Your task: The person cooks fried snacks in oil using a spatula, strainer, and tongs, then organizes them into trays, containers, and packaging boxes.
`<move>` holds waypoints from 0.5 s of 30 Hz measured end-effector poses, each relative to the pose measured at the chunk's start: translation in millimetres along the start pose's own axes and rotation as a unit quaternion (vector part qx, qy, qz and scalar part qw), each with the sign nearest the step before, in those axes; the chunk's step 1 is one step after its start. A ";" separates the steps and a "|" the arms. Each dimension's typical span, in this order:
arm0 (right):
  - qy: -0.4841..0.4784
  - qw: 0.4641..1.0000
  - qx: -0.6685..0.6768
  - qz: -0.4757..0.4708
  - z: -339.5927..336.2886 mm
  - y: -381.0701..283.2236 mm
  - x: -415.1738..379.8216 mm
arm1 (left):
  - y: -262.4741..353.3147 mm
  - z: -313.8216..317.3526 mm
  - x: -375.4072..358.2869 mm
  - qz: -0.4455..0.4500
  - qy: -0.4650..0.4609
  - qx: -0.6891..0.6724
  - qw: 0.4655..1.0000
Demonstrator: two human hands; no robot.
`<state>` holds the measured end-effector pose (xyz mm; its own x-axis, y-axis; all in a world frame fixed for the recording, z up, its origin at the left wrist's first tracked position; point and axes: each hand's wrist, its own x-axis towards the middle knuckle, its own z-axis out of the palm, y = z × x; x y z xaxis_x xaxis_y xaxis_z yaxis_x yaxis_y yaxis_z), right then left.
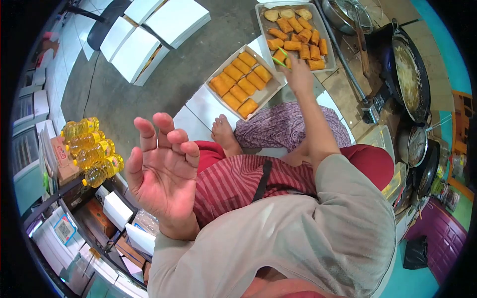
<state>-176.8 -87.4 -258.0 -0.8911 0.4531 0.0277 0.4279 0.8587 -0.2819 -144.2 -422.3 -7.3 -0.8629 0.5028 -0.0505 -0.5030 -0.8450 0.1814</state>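
My right hand point(298, 78) is closed on green tongs point(279, 61) at the near left side of a plastic tray point(331, 63). Golden fried rolls point(292, 45) lie loosely in that tray, with a few round fried pieces point(287, 13) along its far end. Left of this hand, a white box point(276, 85) holds more fried rolls point(239, 93), lined up in rows. My left hand point(166, 176) is raised, palm toward me, fingers apart and loosely bent, with nothing in it.
White closed boxes point(177, 21) stand at the upper left. Bottles of yellow oil point(94, 154) are grouped at the left beside a crowded shelf point(74, 196). A wok of oil point(406, 74) sits at the right, near a hose point(338, 47). Patterned cloth point(268, 126) lies by my feet.
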 end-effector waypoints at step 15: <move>-0.022 0.999 -0.006 -0.031 49.3 58.9 111.4 | -24.6 2.3 31.6 -0.019 0.032 0.040 0.999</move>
<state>-258.4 1.8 -318.9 -0.9215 0.3884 0.0020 0.3735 0.8875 -0.2699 -159.0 -385.2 -11.1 -0.8461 0.5191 -0.1213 -0.5319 -0.8073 0.2556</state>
